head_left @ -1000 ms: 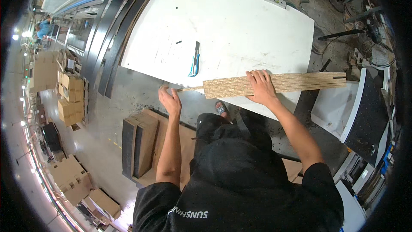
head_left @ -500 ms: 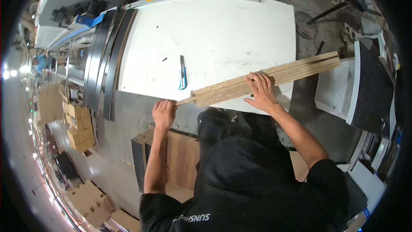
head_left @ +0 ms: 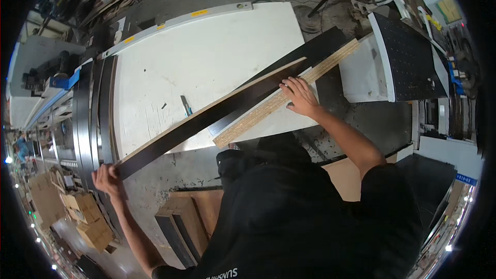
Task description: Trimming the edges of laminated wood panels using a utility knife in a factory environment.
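Ideally, left hand [head_left: 107, 180], clamped on the near-left end of the dark strip [head_left: 206, 120], bears it level while right hand [head_left: 300, 97], splayed over chipboard-edged pieces [head_left: 258, 115], steadies those.

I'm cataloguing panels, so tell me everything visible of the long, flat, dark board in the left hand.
The long, flat, dark board has a near-black face and a pale tan, wood-like edge. It slants up and rightward across the white rectangular tabletop, its left end jutting past the tabletop and gripped by the bare left hand. It partly hides the blue-handled utility knife. Whether the bare right hand touches it is unclear.
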